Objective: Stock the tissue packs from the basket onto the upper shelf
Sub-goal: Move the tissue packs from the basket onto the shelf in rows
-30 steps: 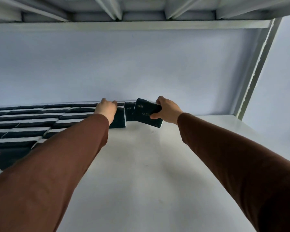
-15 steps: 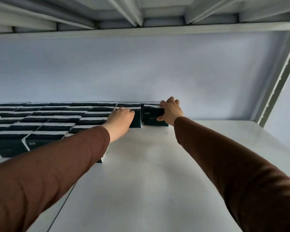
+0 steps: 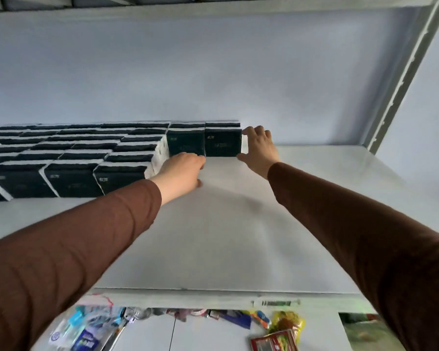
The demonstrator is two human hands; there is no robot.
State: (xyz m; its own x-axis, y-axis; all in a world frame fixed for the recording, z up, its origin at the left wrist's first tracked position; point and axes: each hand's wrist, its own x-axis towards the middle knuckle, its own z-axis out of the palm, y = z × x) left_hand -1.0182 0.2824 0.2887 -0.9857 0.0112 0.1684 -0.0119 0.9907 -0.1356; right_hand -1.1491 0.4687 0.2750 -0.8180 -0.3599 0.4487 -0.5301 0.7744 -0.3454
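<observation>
placed: rightmost tissue pack (image 3: 223, 145) now upright, frame centre | right hand (image 3: 257, 148) fingers spread against its end, loosening | left hand (image 3: 181, 171) relaxed, empty | next: basket

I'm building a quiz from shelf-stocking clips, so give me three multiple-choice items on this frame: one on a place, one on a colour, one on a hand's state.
1. Where does the rightmost tissue pack stand?
A. at the shelf's back, by the wall
B. at the shelf's front edge
C. on the lower shelf

2. What colour are the sleeves?
A. white
B. brown
C. green

3. What is the right hand doing?
A. hanging clear of the shelf
B. clenched in a fist
C. touching the rightmost pack's end, fingers spread

Answers: 1 A, the pack sits against the back wall; 2 B, both forearms are in brown; 3 C, thumb and fingers bracket the pack's right end.
</observation>
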